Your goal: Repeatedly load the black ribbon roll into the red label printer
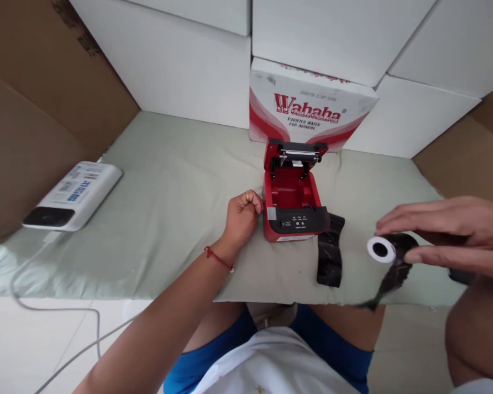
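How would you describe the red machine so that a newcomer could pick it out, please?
Find the Wahaha box at the back of the green cloth. Just in front of it, beside the left hand, stands the red machine with its lid raised. Its open red body sets it apart from the white device farther left.

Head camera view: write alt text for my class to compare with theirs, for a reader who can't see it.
A person's right hand holds a small roll trailing a dark strip, while the curled left hand rests beside an open red printer on a pale green cloth. A Wahaha water carton stands behind.
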Motion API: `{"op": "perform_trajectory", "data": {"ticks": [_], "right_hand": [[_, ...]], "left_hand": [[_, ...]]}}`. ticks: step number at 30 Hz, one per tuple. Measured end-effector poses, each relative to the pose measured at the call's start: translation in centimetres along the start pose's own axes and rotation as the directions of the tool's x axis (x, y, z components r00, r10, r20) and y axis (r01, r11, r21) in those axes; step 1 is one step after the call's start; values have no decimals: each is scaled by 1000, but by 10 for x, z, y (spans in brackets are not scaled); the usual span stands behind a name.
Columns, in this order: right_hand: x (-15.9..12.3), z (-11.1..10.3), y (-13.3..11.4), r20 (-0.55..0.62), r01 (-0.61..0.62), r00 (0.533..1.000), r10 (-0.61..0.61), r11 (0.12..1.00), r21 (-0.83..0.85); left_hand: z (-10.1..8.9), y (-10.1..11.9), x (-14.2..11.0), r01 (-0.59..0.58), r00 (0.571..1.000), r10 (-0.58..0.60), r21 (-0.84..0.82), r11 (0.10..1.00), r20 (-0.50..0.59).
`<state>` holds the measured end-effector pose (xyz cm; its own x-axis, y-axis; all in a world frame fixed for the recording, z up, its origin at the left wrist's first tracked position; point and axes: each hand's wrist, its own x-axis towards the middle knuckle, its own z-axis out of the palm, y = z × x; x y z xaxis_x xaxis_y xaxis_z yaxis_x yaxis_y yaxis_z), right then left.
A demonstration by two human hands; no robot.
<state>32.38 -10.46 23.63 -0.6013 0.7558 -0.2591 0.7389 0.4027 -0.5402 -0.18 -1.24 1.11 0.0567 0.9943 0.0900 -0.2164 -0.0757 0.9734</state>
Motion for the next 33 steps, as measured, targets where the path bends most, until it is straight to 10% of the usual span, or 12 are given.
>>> {"op": "perform_trajectory", "data": {"ticks": [4, 9, 19, 21, 24, 28, 33], "right_hand": [[71, 9, -28, -150, 41, 987, -60, 991, -128], [150, 49, -16, -316, -207, 945, 89, 908, -364], [189, 58, -14, -110, -283, 957, 268, 788, -546], [193, 58, -10, -56, -260, 960, 276, 792, -553], [195, 58, -7, -32, -242, 963, 268, 807, -539], [190, 54, -8, 2, -215, 970, 244, 858, -466], [152, 40, -24, -204, -90, 978, 49, 976, -199]], "left_hand": [[0, -1, 0, -9, 1000, 9, 12, 1000, 6], [-2, -5, 0, -16, 1000, 16, 23, 1000, 19], [-3, -2, -7, -131, 983, 145, 125, 984, -109], [-5, 10, -21, -298, 928, 345, 272, 915, -143], [-2, 27, -46, -588, 793, 596, 415, 695, 127], [9, 30, -66, -776, 617, 652, 478, 411, 440], [12, 25, -66, -805, 546, 710, 513, 297, 445]]}}
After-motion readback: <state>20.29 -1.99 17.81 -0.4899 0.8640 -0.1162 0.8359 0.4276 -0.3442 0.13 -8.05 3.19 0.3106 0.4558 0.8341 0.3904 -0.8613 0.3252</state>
